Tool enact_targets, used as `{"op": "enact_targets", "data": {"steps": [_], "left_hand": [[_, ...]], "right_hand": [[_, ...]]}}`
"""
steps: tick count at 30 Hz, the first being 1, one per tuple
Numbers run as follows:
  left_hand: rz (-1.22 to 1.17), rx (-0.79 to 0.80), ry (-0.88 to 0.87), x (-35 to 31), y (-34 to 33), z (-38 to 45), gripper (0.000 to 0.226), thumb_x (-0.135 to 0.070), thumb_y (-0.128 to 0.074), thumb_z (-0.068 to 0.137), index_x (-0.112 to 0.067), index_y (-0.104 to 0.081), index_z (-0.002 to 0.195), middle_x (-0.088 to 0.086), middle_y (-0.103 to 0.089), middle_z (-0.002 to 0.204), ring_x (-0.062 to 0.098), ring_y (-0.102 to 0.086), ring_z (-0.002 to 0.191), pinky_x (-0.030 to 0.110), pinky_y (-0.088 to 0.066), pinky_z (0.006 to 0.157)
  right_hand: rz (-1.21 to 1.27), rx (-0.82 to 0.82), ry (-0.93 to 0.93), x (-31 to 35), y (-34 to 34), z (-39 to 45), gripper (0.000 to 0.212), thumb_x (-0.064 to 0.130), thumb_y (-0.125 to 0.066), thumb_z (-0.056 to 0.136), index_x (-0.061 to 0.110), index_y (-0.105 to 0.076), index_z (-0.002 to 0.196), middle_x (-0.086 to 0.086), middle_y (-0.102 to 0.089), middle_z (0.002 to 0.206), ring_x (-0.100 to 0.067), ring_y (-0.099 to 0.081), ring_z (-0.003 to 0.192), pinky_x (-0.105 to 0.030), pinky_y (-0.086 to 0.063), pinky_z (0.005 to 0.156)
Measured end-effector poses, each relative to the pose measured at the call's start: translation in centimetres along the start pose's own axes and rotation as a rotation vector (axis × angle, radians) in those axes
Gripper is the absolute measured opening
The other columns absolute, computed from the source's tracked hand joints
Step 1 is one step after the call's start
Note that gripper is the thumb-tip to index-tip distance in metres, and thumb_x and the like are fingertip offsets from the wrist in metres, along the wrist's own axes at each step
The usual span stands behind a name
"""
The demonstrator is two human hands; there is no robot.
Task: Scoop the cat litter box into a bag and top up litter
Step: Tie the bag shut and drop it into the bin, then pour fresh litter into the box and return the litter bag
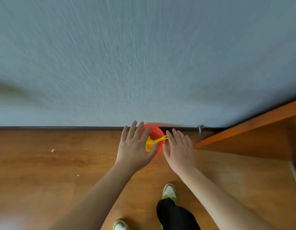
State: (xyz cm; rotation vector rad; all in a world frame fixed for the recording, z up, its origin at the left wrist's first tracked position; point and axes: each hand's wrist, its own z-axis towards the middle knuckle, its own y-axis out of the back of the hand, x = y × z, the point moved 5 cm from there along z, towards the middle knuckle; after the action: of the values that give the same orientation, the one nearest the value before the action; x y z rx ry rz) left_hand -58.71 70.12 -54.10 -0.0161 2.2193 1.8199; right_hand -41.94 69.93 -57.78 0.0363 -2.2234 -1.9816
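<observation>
A small red perforated basket (pixel 158 132) stands on the wooden floor against the grey wall. A yellow plastic scoop (pixel 152 142) lies inside it, its handle sticking out to the right. My left hand (pixel 135 146) is spread flat over the basket's left half and hides part of the scoop. My right hand (pixel 178 150) is spread just to the right of the basket, fingers apart. Neither hand holds anything. No litter box or bag is in view.
A dark skirting strip (pixel 60 128) runs along the wall base, with a metal door stop (pixel 200 129) to the right. An orange wooden door or panel (pixel 252 125) angles in at the right. Small white scraps (pixel 52 150) lie on the floor. My shoes (pixel 168 191) are below.
</observation>
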Motion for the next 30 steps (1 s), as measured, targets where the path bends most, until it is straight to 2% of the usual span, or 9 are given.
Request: {"op": "enact_targets", "data": {"steps": [5, 8, 12, 19, 21, 23, 25, 28, 30], "left_hand": [[-0.007, 0.019, 0.015, -2.4, 8.9, -4.3, 0.075, -0.073, -0.012, 0.092, -0.032, -0.019, 0.154, -0.004, -0.018, 0.163, 0.020, -0.003, 0.152, 0.046, 0.001, 0.122], [-0.015, 0.015, 0.038, -2.8, 13.9, -6.8, 0.078, -0.075, -0.010, 0.089, -0.032, -0.021, 0.154, -0.004, -0.020, 0.162, 0.020, -0.005, 0.151, 0.047, -0.004, 0.122], [0.000, 0.057, 0.024, -3.6, 18.6, -10.7, 0.081, -0.075, -0.005, 0.087, -0.032, -0.012, 0.155, -0.005, -0.019, 0.162, 0.018, -0.006, 0.151, 0.045, -0.005, 0.122], [0.051, -0.010, -0.095, -5.1, 26.5, -17.6, 0.091, -0.081, 0.006, 0.079, -0.032, -0.006, 0.155, -0.004, -0.012, 0.164, 0.021, -0.001, 0.152, 0.047, -0.002, 0.121], [0.072, -0.045, -0.140, -5.8, 28.4, -19.4, 0.084, -0.077, -0.002, 0.085, -0.032, -0.004, 0.155, -0.003, -0.015, 0.164, 0.024, -0.005, 0.151, 0.046, -0.004, 0.121], [0.073, -0.051, -0.189, -6.4, 29.8, -21.3, 0.080, -0.075, -0.012, 0.090, -0.030, -0.005, 0.155, -0.002, -0.019, 0.162, 0.026, -0.010, 0.151, 0.045, -0.008, 0.120], [0.090, -0.043, -0.240, -7.3, 30.8, -23.1, 0.079, -0.073, -0.015, 0.090, -0.029, -0.009, 0.156, -0.002, -0.021, 0.162, 0.026, -0.013, 0.150, 0.044, -0.012, 0.120], [0.112, -0.018, -0.341, -10.7, 32.1, -25.8, 0.081, -0.073, -0.008, 0.087, -0.030, -0.010, 0.155, -0.004, -0.019, 0.162, 0.024, -0.012, 0.150, 0.043, -0.013, 0.120], [0.120, 0.000, -0.428, -14.0, 32.9, -27.7, 0.089, -0.074, 0.005, 0.079, -0.031, -0.008, 0.155, -0.006, -0.015, 0.163, 0.022, -0.009, 0.151, 0.044, -0.013, 0.122]], "right_hand": [[0.021, 0.012, -0.016, 1.6, 9.9, -4.1, 0.059, 0.050, -0.019, 0.097, 0.018, -0.046, 0.139, -0.008, -0.050, 0.142, -0.026, -0.045, 0.132, -0.046, -0.032, 0.110], [0.019, 0.018, -0.014, 2.9, 15.3, -6.2, 0.059, 0.050, -0.015, 0.097, 0.019, -0.044, 0.139, -0.006, -0.050, 0.142, -0.025, -0.044, 0.133, -0.046, -0.034, 0.110], [0.012, 0.023, -0.006, 4.8, 21.0, -9.9, 0.063, 0.051, -0.007, 0.097, 0.024, -0.048, 0.137, -0.003, -0.052, 0.140, -0.024, -0.046, 0.132, -0.047, -0.038, 0.108], [0.002, -0.094, -0.144, 8.2, 29.9, -17.4, 0.050, 0.050, -0.028, 0.097, 0.026, -0.052, 0.134, -0.005, -0.054, 0.138, -0.027, -0.048, 0.130, -0.045, -0.041, 0.104], [0.035, -0.133, -0.196, 8.9, 32.2, -19.8, 0.048, 0.048, -0.037, 0.093, 0.025, -0.054, 0.132, -0.005, -0.054, 0.138, -0.028, -0.048, 0.129, -0.046, -0.043, 0.102], [0.052, -0.124, -0.227, 9.4, 33.8, -22.3, 0.047, 0.046, -0.042, 0.095, 0.026, -0.049, 0.137, -0.005, -0.047, 0.144, -0.027, -0.040, 0.135, -0.046, -0.038, 0.108], [0.068, -0.095, -0.255, 9.3, 35.1, -25.0, 0.050, 0.046, -0.034, 0.096, 0.028, -0.040, 0.143, -0.003, -0.038, 0.151, -0.025, -0.029, 0.142, -0.045, -0.029, 0.113], [0.075, -0.051, -0.350, 8.1, 36.7, -29.4, 0.052, 0.049, -0.025, 0.099, 0.032, -0.024, 0.149, 0.001, -0.021, 0.158, -0.021, -0.013, 0.146, -0.042, -0.015, 0.119], [0.071, -0.053, -0.427, 7.1, 38.0, -32.6, 0.053, 0.051, -0.024, 0.099, 0.034, -0.022, 0.149, 0.003, -0.018, 0.159, -0.020, -0.010, 0.147, -0.041, -0.009, 0.118]]}}
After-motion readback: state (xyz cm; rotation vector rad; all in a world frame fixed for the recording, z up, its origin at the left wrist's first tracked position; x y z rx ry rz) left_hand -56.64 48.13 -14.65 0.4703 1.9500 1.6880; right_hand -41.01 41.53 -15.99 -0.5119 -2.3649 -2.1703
